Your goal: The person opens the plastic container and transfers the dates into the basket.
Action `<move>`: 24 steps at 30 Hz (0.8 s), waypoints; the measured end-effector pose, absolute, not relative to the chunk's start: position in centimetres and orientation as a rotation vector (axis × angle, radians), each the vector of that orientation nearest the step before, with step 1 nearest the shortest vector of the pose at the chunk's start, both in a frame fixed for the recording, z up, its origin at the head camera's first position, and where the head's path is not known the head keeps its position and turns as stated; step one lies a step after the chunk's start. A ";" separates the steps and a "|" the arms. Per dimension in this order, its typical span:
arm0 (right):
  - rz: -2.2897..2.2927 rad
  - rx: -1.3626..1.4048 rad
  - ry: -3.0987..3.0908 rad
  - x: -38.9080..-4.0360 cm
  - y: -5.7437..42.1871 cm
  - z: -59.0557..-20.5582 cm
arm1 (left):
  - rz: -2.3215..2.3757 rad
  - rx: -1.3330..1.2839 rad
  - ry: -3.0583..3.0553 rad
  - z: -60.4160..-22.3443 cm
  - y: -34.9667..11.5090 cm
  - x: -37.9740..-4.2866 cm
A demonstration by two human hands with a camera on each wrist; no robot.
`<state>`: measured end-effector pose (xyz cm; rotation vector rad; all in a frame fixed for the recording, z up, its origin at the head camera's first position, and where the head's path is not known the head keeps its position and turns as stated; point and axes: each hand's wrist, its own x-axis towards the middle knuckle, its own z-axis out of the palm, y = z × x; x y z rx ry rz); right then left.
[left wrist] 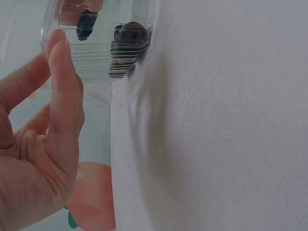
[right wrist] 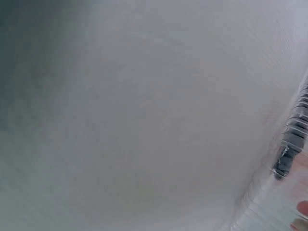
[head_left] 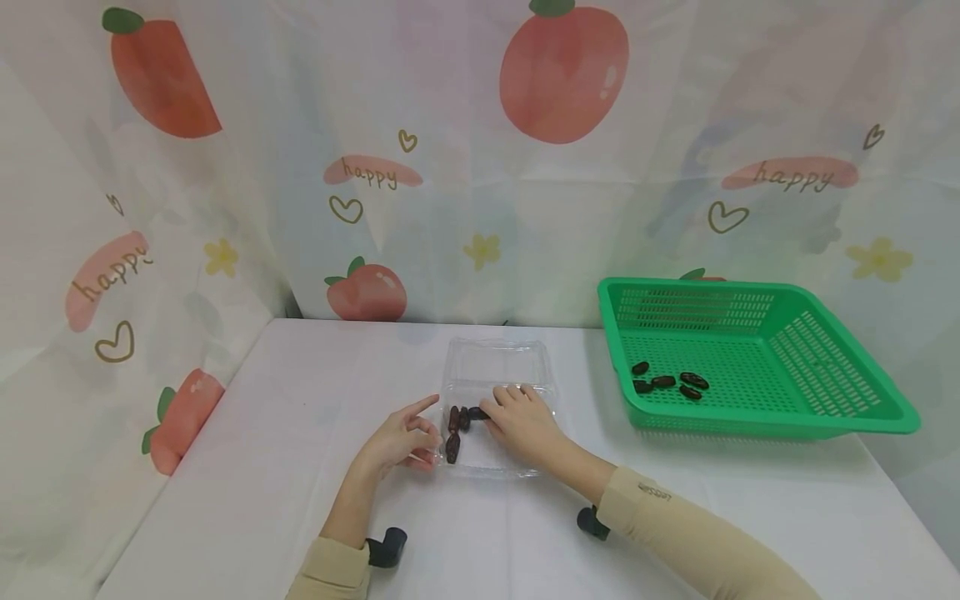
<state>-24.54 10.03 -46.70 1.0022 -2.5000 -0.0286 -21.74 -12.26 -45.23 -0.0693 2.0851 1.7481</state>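
Note:
A clear plastic clamshell box [head_left: 495,471] lies on the table with its lid [head_left: 498,362] folded back. Along its left side sit several dark brown dates [head_left: 453,448]; one date [left wrist: 131,33] shows through the ribbed wall. My left hand [head_left: 401,437] is at the box's left edge, its fingertips touching the wall near the rim, as the left wrist view shows. Inside the box, my right hand [head_left: 521,421] pinches a dark date [head_left: 477,413] beside the others. Through the wall in the left wrist view, that date [left wrist: 86,24] hangs below the fingers.
A green plastic basket [head_left: 750,423] stands on the right of the table, with several dates [head_left: 663,382] at its left end. A white cloth [head_left: 262,467] covers the table. Behind rises a curtain [head_left: 450,100] printed with fruit.

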 end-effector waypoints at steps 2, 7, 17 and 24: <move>-0.029 1.007 -2.473 -24.6 10.1 -46.7 | 1.751 -0.070 2.080 -45.2 -12.2 -21.7; -0.030 1.016 -2.402 -24.7 10.5 -46.2 | 1.758 -0.080 2.075 -45.1 -12.2 -21.7; -0.066 0.958 -2.295 -24.8 12.7 -44.2 | 1.743 -0.085 2.087 -45.0 -12.2 -21.7; 0.009 0.848 -2.302 -25.2 15.3 -42.7 | 1.746 -0.084 2.087 -45.1 -12.3 -21.6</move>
